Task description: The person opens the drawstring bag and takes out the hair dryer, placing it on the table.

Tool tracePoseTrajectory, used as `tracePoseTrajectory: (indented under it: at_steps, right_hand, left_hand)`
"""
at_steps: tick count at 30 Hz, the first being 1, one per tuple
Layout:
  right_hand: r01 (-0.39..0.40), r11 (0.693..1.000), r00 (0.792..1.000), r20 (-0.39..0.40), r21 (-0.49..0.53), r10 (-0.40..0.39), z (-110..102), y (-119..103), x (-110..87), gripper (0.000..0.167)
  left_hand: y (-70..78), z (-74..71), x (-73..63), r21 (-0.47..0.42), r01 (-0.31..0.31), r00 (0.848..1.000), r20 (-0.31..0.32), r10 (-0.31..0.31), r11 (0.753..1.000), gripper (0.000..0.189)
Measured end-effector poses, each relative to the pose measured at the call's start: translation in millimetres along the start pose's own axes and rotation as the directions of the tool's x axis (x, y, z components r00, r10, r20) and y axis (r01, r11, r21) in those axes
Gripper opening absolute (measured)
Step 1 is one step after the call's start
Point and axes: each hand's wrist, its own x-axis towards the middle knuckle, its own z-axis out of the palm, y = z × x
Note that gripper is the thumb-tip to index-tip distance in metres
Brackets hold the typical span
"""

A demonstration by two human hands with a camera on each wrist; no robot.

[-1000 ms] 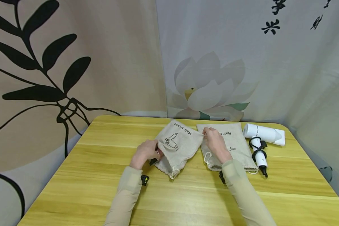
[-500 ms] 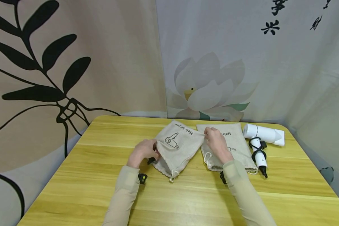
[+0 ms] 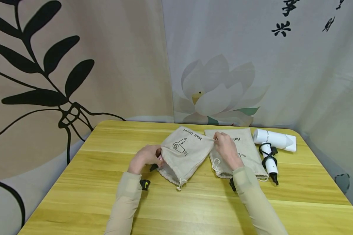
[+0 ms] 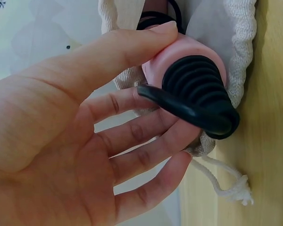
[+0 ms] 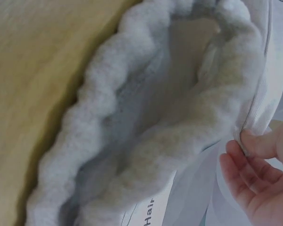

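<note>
A beige drawstring bag printed "Hair Dryer" (image 3: 191, 153) lies tilted on the table between the hands, its mouth turned toward the lower left. My left hand (image 3: 144, 158) is at that mouth. In the left wrist view it grips, between thumb and fingers, the pink handle end (image 4: 194, 46) of a hair dryer with a ribbed black cord sleeve (image 4: 193, 84). The rest of the dryer is hidden in the bag. With thumb and fingertips my right hand (image 3: 226, 148) pinches the bag's right corner. Its wrist view looks into the gathered mouth (image 5: 188, 127).
A second beige bag (image 3: 247, 164) lies flat under the right hand, partly covered by it. Right of it is a white hair dryer (image 3: 273, 139) with its black cord wound round the handle. A printed curtain (image 3: 129, 65) hangs behind the wooden table (image 3: 194, 212).
My left hand has shifted left, away from the bag's middle, with the hair dryer's end. The right hand stays at the corner, having moved only slightly right.
</note>
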Motion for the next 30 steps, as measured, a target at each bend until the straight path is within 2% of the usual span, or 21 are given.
tracePoseTrajectory:
  at_steps: [8,19,30]
  right_hand:
    - [-0.016,1.000,1.000,0.009,0.006,0.016,-0.6,0.6,-1.1,0.013]
    - [-0.024,1.000,1.000,0.016,0.012,0.024,-0.9,1.7,-2.0,0.012]
    - [-0.019,1.000,1.000,0.016,-0.016,0.019,-0.3,0.5,-1.8,0.013]
  left_hand:
    - [-4.9,-1.6,-1.9,-0.044,-0.006,1.000,0.023,0.007,0.999,0.032]
    - [-10.0,-3.8,-2.3,-0.020,-0.018,1.000,0.024,0.019,1.000,0.037]
    - [-9.7,-5.2,-4.7,-0.012,0.027,0.999,0.021,-0.026,1.000,0.037]
